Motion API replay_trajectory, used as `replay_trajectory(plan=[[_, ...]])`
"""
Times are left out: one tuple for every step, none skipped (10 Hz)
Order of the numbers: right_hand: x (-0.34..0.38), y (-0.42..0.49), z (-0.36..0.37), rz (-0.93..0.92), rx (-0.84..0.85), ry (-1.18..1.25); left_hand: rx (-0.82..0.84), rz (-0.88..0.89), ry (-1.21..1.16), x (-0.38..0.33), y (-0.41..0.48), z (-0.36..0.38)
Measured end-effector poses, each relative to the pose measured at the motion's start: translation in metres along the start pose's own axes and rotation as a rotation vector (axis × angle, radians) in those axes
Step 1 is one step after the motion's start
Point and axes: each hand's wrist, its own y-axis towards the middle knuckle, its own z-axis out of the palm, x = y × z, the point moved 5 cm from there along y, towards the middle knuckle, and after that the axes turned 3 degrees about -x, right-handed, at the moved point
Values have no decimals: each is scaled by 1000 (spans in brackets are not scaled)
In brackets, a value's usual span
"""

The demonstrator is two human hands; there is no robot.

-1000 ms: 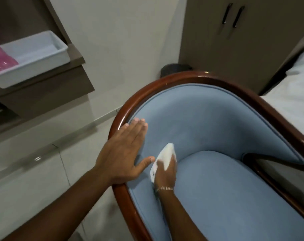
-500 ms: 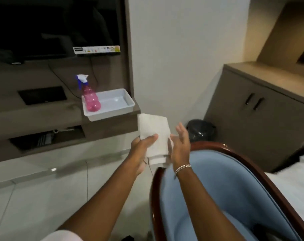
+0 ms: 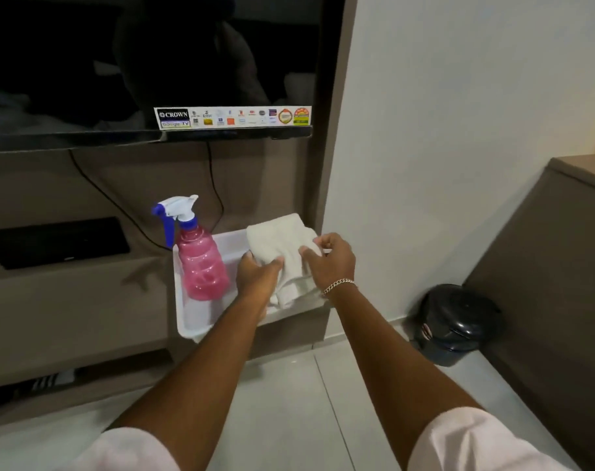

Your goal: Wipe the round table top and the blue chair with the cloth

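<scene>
A folded white cloth point(image 3: 282, 246) is held over the white tray point(image 3: 187, 321) on the wall shelf. My left hand point(image 3: 257, 275) grips the cloth's left side from below. My right hand point(image 3: 330, 263), with a bracelet at the wrist, grips its right side. The cloth's lower edge hangs between my two hands, over the tray's right half. The blue chair and the round table are out of view.
A pink spray bottle point(image 3: 201, 263) with a blue and white trigger stands in the tray's left end. A dark TV point(image 3: 146, 62) hangs above. A black bin point(image 3: 455, 324) sits on the floor to the right, beside a brown cabinet point(image 3: 554, 266).
My hands left the chair with the cloth, and the view swung from the chair to the wall shelf. Both hands now hold the cloth over the tray.
</scene>
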Motion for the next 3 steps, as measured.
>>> replay_trajectory(plan=[[-17, 20, 30, -52, 31, -217, 7, 5, 207, 16, 32, 8], [-11, 23, 41, -214, 176, -534, 13, 56, 432, 21, 40, 12], [2, 16, 22, -287, 163, -664, -120, 133, 546, 4, 23, 14]])
